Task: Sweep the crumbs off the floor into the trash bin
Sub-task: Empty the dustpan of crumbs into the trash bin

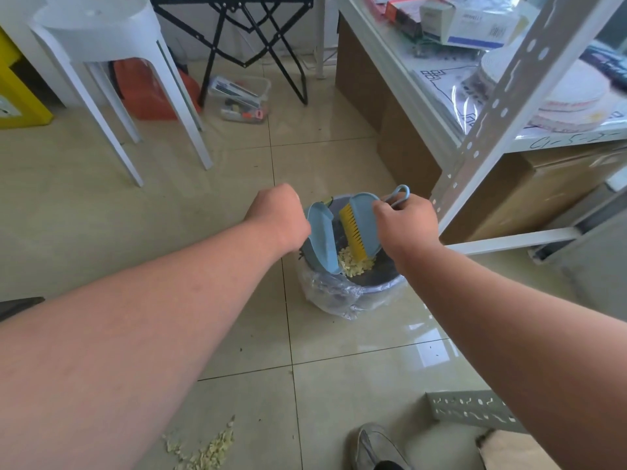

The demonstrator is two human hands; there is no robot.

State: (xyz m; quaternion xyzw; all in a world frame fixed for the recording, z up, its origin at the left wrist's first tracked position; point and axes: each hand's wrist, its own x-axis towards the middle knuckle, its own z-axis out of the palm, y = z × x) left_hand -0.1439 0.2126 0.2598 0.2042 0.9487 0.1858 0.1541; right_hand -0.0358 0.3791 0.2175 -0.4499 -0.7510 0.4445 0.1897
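My left hand (276, 218) grips a small blue dustpan (320, 242), tipped steeply over the trash bin (346, 293). The bin is grey and lined with a clear plastic bag. My right hand (405, 225) holds a blue hand brush with yellow bristles (354, 232), its bristles pointing down into the bin beside the dustpan. A heap of pale yellow crumbs (354, 264) lies inside the bin under both tools. More pale crumbs (207, 449) are scattered on the tiled floor near the bottom edge, left of my shoe.
A white plastic stool (101, 62) stands at the back left, with a black folding table frame (258, 45) behind it. A metal shelf rack (492, 130) with boxes fills the right side. My shoe (376, 446) and a loose metal bracket (471, 408) sit at the bottom right.
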